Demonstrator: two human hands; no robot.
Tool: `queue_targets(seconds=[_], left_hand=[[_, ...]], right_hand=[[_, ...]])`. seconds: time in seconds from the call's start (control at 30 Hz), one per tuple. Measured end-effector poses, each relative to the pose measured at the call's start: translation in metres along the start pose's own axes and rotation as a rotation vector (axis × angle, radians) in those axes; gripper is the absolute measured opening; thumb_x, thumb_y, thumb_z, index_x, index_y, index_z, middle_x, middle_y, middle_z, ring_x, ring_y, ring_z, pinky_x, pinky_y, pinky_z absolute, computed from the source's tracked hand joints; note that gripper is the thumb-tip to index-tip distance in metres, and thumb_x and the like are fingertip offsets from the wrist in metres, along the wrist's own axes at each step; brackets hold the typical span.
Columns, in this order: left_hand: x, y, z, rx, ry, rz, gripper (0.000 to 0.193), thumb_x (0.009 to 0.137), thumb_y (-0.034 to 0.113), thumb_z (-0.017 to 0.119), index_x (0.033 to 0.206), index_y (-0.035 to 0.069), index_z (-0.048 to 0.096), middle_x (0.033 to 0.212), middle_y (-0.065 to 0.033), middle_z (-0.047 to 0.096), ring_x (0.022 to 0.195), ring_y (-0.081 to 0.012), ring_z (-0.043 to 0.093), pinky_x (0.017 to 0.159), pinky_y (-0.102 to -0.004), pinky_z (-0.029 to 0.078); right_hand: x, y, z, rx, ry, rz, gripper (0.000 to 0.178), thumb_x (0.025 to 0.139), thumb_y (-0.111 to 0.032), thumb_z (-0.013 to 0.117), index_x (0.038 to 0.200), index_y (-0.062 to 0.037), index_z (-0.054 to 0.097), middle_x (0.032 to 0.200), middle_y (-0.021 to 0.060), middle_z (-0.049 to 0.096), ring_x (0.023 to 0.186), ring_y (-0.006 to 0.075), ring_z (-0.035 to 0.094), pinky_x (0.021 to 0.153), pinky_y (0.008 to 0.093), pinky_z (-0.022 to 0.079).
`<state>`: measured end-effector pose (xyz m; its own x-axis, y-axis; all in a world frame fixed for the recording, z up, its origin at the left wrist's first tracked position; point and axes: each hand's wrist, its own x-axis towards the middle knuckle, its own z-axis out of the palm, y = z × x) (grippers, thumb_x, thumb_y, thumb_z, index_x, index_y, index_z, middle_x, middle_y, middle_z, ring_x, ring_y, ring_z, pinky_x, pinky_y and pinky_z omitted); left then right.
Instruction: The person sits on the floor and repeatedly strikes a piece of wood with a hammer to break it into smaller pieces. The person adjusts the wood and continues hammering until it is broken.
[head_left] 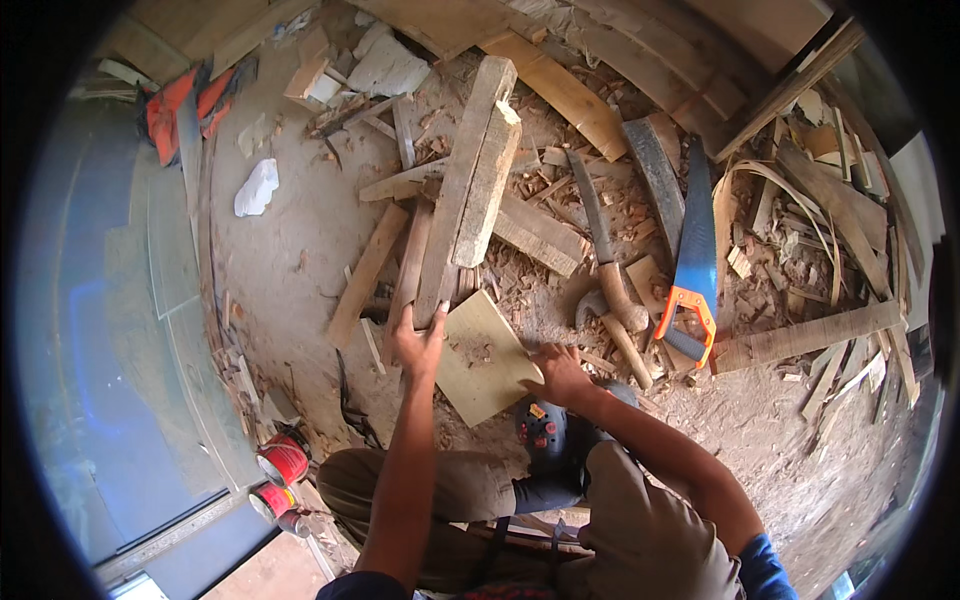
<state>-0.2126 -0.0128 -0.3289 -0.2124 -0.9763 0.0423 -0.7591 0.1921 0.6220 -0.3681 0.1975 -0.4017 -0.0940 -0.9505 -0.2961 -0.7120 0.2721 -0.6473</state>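
Observation:
My left hand (418, 345) is closed round the near end of a long wooden batten (462, 180), its thumb on the right side. A second, rough-edged batten (488, 190) lies against that one, and a narrower brown strip (411, 255) runs along its left. Between my hands a thin, pale square board (485, 360) lies tilted, with bits of debris on it. My right hand (562, 374) grips the board's right edge, thumb toward its face and fingers bent; their tips are partly hidden.
To the right lie an adze-like tool (618, 290) with a wooden handle and a handsaw (697, 245) with an orange grip. Wood offcuts (540, 235) and shavings cover the ground. Red cans (283, 458) stand at lower left beside a blue-grey panel (130, 330). A dark shoe (543, 430) is close by.

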Motion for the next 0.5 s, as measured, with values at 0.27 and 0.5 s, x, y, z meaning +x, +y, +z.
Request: queue_targets(seconds=[0.27, 0.5], left_hand=[[-0.001, -0.005, -0.005, -0.019, -0.003, 0.03, 0.054, 0.081, 0.042, 0.082, 0.105, -0.005, 0.069, 0.095, -0.0244, 0.072, 0.088, -0.0366, 0.07, 0.08, -0.0433, 0.053], [0.049, 0.037, 0.036, -0.068, 0.093, 0.149, 0.053, 0.079, 0.039, 0.084, 0.105, -0.004, 0.069, 0.085, -0.0235, 0.073, 0.077, -0.0372, 0.073, 0.069, -0.0449, 0.055]], right_hand=[[0.003, 0.014, -0.037, 0.349, 0.215, 0.069, 0.03, 0.09, -0.028, 0.069, 0.104, -0.0009, 0.067, 0.103, 0.0211, 0.066, 0.09, 0.0422, 0.066, 0.08, 0.0493, 0.054], [0.003, 0.019, -0.033, 0.342, 0.062, 0.077, 0.028, 0.092, -0.03, 0.066, 0.105, -0.0043, 0.067, 0.104, 0.0198, 0.068, 0.091, 0.0416, 0.068, 0.08, 0.049, 0.056]])
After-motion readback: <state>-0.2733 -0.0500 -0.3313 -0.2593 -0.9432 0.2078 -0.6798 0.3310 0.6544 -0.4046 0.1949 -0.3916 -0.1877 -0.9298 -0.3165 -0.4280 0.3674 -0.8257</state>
